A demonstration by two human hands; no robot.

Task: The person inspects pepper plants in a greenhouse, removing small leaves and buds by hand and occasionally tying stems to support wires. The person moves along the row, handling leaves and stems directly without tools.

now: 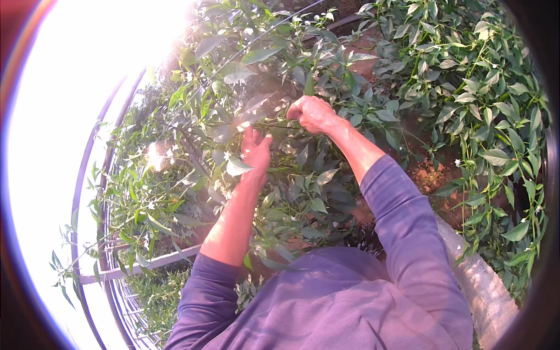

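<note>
Dense pepper plants (pixel 321 203) with green leaves and small white flowers stand before me. Among their leaves, my left hand (pixel 257 151) is raised with its thumb apart from the fingers. Glare and foliage partly cover its fingertips, and a pale leaf (pixel 238 166) hangs in front of its wrist. Higher and to the right, my right hand (pixel 313 114) has its fingers curled in among the stems; whether anything is inside them is hidden. Between the two hands runs a thin dark stem or cord (pixel 282 127). An upright green leaf (pixel 309 85) rises just above my right hand.
More pepper plants (pixel 494 109) with slender green pods fill the right side. A pale concrete-like edge (pixel 477 280) lies at lower right. A taut line (pixel 258 37) crosses the upper foliage. Curved poles (pixel 105 175) and a horizontal bar (pixel 144 264) stand left, against strong glare.
</note>
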